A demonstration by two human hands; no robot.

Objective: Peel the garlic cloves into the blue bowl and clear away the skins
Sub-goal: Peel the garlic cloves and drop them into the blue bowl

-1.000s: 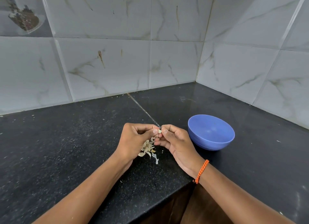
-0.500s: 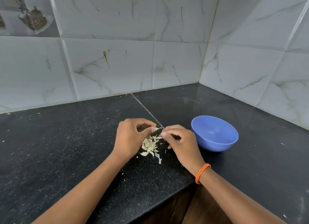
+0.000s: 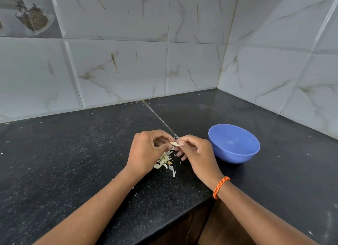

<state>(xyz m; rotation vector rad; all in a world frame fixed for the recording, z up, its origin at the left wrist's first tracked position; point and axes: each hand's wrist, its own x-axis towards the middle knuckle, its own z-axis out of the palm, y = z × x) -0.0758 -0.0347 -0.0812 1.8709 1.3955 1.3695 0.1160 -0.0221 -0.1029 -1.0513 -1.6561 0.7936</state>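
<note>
Both hands met over the skin pile (image 3: pixel 164 160) — the left hand (image 3: pixel 148 151) and right hand (image 3: pixel 196 151) each pinched one garlic clove (image 3: pixel 174 144). The blue bowl (image 3: pixel 234 144) stood just beside the right hand.

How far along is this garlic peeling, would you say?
Some peeling looks done: a pile of skins lies on the counter under the hands. In hand now: the left hand and right hand pinch a clove between their fingertips. The blue bowl shows no cloves that I can see. Still left: getting cloves into the bowl and clearing the skins.
</note>
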